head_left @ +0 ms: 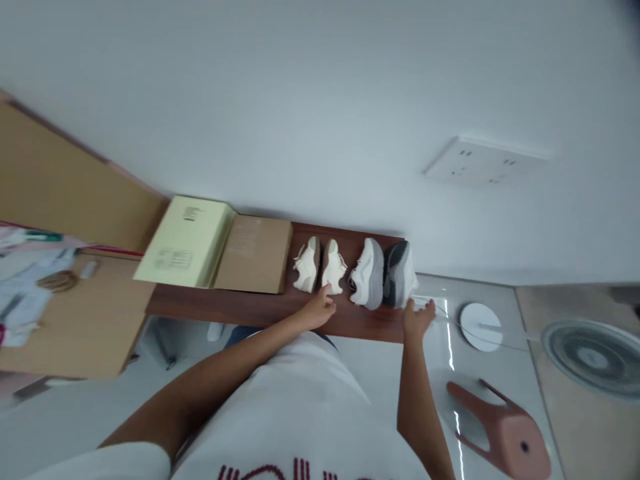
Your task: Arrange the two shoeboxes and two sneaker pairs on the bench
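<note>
Along the dark wooden bench [320,325] stand two pairs of shoes. A cream left shoe [307,265] and a cream right shoe [333,268] sit side by side with a small gap. To their right are a white sneaker with grey [369,275] and a sneaker in dark grey and white [399,275], close together. My left hand [319,311] is at the near end of the cream right shoe, index finger stretched toward it; whether it touches is unclear. Beside the near end of the rightmost sneaker, my right hand [418,320] is open, fingers apart, holding nothing.
A brown cardboard box [255,253] and a pale yellow box [185,243] stand left of the shoes. Further left is a cardboard-coloured surface [95,320] with papers. A pink stool [515,433], white round base [481,327] and fan [593,358] are at right. A wall rises behind.
</note>
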Motion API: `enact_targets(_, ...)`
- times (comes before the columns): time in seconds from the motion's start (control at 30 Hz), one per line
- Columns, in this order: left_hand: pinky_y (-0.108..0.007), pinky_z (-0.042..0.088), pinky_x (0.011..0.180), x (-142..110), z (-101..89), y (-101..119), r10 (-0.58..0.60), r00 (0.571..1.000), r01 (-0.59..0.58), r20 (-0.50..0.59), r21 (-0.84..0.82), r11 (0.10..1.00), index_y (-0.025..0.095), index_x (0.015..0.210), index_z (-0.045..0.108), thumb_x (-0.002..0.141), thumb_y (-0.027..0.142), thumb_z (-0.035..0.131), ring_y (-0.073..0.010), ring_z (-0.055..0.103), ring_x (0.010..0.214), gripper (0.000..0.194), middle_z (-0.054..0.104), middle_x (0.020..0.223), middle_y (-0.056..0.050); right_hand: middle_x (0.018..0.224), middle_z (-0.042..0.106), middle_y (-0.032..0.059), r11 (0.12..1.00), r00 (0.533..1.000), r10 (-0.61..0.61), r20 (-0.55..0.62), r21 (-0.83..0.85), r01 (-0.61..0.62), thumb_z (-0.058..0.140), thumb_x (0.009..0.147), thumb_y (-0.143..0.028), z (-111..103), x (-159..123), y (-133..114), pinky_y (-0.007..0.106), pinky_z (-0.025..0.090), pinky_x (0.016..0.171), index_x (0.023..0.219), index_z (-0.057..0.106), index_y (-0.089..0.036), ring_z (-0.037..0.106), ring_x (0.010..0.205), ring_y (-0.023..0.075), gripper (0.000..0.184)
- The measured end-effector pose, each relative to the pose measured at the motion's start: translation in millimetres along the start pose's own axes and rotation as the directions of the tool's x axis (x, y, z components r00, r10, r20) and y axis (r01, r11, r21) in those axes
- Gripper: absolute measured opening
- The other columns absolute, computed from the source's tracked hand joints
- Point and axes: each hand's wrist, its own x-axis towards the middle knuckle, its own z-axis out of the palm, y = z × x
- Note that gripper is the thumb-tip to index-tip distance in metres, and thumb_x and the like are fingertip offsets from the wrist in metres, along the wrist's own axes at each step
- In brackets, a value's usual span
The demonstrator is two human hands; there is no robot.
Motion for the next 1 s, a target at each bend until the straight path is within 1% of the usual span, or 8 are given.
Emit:
enact_targets(0.13,-0.034,0.050,0.094,-28,-94.0,-9,0.098,0.967,-0.076,-0.237,0.100,0.992,0.019,0.144,0.046,0.077,0.026,0.067,-0.0194,0.069,0.087,0.070,0.070,0.120,-0.012,0.144,0.043,0.0278,0.944,0.944,-0.329,-0.019,-0.013,0.329,0.049,0.088,-0.057,-1,-49,-19,0.059,0.042,0.107,0.150,0.032,-0.007,0.050,0.128,0.0384,0.081)
enact_targets(0.23,-0.035,0.050,0.092,-46,-148.8,-24,0.057,0.903,-0.050,-0.425,0.028,0.998,0.019,0.145,0.044,0.082,0.027,0.062,-0.0200,0.069,0.088,0.067,0.069,0.123,-0.012,0.147,0.041,0.0258,0.809,0.807,-0.582,0.099,-0.023,0.587,0.048,0.091,-0.054,18,-97,-55,0.063,0.037,0.110,0.148,0.038,-0.011,0.040,0.138,0.0405,0.073)
enact_targets(0.37,-0.036,0.051,0.091,-62,-188.9,-44,0.015,0.861,-0.062,-0.508,-0.075,0.995,0.020,0.142,0.048,0.084,0.028,0.059,-0.0222,0.069,0.098,0.059,0.070,0.121,-0.013,0.158,0.031,0.0189,0.597,0.548,-0.757,0.357,0.037,0.801,0.048,0.094,-0.041,52,-162,-114,0.062,0.037,0.111,0.140,0.050,-0.019,0.030,0.145,0.0395,0.050)
enact_targets(0.47,-0.036,0.052,0.092,-68,-207.7,-53,0.023,0.873,-0.083,-0.487,-0.103,0.991,0.020,0.140,0.051,0.086,0.029,0.059,-0.0229,0.068,0.104,0.055,0.068,0.125,-0.014,0.161,0.027,0.0160,0.524,0.450,-0.790,0.417,0.079,0.848,0.049,0.094,-0.035,72,-197,-153,0.061,0.034,0.113,0.137,0.053,-0.020,0.023,0.149,0.0388,0.046)
enact_targets(0.6,-0.038,0.053,0.093,-79,-241.3,-61,0.057,0.880,-0.129,-0.472,-0.122,0.984,0.021,0.138,0.053,0.086,0.030,0.062,-0.0242,0.068,0.109,0.054,0.066,0.130,-0.014,0.162,0.026,0.0158,0.528,0.443,-0.803,0.397,0.133,0.838,0.050,0.092,-0.033,93,-235,-189,0.061,0.032,0.115,0.138,0.051,-0.019,0.022,0.150,0.0366,0.048)
enact_targets(0.73,-0.039,0.051,0.099,-89,-291.0,-79,0.093,0.885,-0.148,-0.456,-0.084,0.985,0.021,0.127,0.062,0.086,0.027,0.063,-0.0250,0.065,0.116,0.041,0.068,0.126,-0.013,0.161,0.029,0.0167,0.559,0.453,-0.778,0.435,0.151,0.816,0.051,0.090,-0.030,117,-286,-206,0.060,0.033,0.115,0.136,0.053,-0.017,0.024,0.149,0.0362,0.048)
enact_targets(0.9,-0.039,0.043,0.111,-87,-362.7,-107,0.141,0.845,-0.182,-0.516,-0.029,0.983,0.020,0.117,0.065,0.086,0.020,0.060,-0.0239,0.061,0.124,0.031,0.066,0.130,-0.012,0.159,0.033,0.0178,0.600,0.451,-0.732,0.511,0.168,0.782,0.054,0.089,-0.029,151,-364,-224,0.059,0.033,0.115,0.134,0.056,-0.016,0.025,0.149,0.0370,0.047)
enact_targets(1.0,-0.041,0.040,0.114,-83,-405.5,-111,0.199,0.808,-0.178,-0.555,0.091,0.980,0.018,0.122,0.062,0.085,0.020,0.060,-0.0264,0.056,0.131,0.038,0.061,0.136,-0.014,0.157,0.037,0.0187,0.653,0.489,-0.698,0.523,0.186,0.734,0.056,0.087,-0.030,167,-403,-238,0.059,0.032,0.116,0.132,0.058,-0.015,0.026,0.149,0.0377,0.047)
